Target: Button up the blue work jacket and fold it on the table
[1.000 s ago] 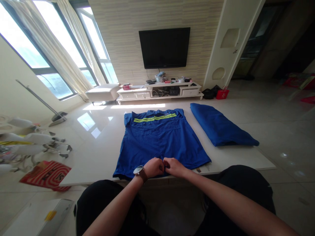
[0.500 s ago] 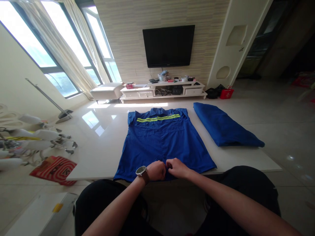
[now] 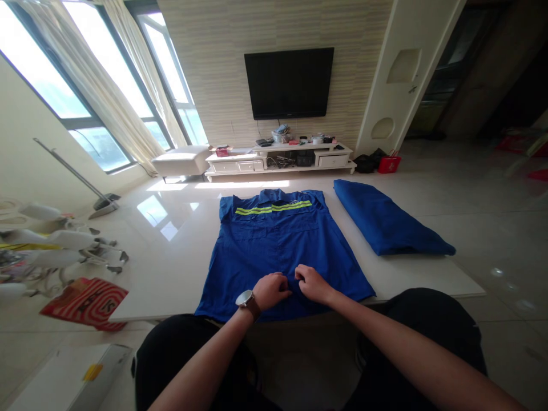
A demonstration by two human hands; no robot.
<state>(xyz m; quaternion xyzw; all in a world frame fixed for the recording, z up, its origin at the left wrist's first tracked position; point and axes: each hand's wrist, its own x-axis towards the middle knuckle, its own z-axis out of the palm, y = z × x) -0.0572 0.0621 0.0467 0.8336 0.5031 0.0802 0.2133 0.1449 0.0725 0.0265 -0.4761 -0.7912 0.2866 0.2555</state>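
Note:
A blue short-sleeved work shirt point(image 3: 274, 245) with yellow-green reflective stripes lies spread face up, its collar at the far end. My left hand point(image 3: 272, 290), with a watch on the wrist, is over the lower front just left of the centre placket, its fingers curled in. A small gap away, my right hand point(image 3: 313, 282) is on the right of the placket, also with bent fingers. Whether either hand has cloth between its fingertips is hidden. Below both hands, the hem reaches the near table edge.
The shirt is on a white table point(image 3: 158, 279). A folded blue cloth bundle point(image 3: 385, 222) rests at its right. A red patterned bag point(image 3: 88, 302) is beyond the left edge. White spools of thread point(image 3: 64, 240) stand at far left. A TV point(image 3: 289, 83) hangs ahead.
Both hands have risen from the hem a little up the shirt front, and they are slightly farther apart. The shirt stays spread out, and the view has shifted slightly.

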